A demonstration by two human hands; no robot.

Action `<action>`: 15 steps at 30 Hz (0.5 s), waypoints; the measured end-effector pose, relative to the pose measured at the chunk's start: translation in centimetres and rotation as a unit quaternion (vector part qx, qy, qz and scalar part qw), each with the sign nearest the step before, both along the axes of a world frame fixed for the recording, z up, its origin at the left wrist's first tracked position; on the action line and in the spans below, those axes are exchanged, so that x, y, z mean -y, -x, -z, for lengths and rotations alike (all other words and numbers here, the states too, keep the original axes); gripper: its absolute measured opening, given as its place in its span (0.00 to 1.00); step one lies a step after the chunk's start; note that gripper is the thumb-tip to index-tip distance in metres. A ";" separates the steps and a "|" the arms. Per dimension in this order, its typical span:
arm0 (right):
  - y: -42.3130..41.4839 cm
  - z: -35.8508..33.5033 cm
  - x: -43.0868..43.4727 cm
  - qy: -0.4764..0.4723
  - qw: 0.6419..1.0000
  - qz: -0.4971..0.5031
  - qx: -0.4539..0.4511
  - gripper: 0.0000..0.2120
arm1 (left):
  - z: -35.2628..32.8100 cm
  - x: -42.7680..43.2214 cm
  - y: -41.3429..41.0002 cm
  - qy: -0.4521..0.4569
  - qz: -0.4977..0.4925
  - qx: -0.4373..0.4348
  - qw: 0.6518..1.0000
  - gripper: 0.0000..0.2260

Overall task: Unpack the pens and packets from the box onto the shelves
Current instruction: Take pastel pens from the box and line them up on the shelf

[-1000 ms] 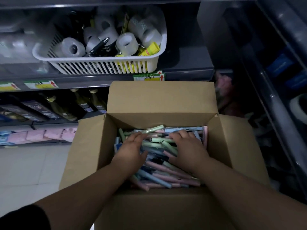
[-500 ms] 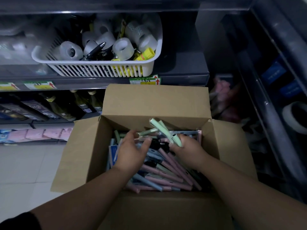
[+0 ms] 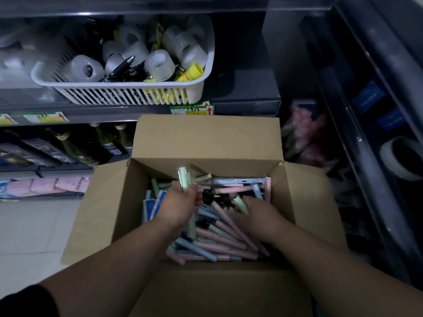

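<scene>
An open cardboard box stands in front of me, full of pink, blue and pale green pens, with blue packets upright along its left side. My left hand is shut on a few green pens, which stick up out of my fist above the pile. My right hand lies on the pens at the box's right side, fingers curled around a green pen and some pink ones.
A white slotted basket of tape rolls and small yellow items sits on the grey shelf behind the box. Dark bottles fill the shelf below at left. More dark shelving runs along the right. Pale floor tiles lie at left.
The green pens have passed from my right hand into my left, which now holds them upright. My right hand has dropped back onto the pile and closed on more pens.
</scene>
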State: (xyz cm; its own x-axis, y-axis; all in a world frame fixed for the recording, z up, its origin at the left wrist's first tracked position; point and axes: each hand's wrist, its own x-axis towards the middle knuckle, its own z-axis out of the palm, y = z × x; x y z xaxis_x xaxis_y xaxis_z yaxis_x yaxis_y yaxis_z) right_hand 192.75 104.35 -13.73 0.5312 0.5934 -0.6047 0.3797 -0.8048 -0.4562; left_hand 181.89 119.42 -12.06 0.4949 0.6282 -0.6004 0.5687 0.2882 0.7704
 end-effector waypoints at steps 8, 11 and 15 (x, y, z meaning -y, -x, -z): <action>0.6 1.5 0.1 0.058 0.994 -0.069 0.061 0.15 | 1.4 -0.3 1.6 -0.012 0.122 -0.089 0.989 0.07; 0.4 1.5 0.1 0.042 0.997 -0.039 0.051 0.16 | 1.3 -0.1 1.9 -0.017 0.139 -0.096 0.985 0.08; 0.7 1.2 0.1 0.046 0.996 -0.063 0.049 0.15 | 0.8 0.1 2.0 -0.014 0.126 -0.088 0.988 0.07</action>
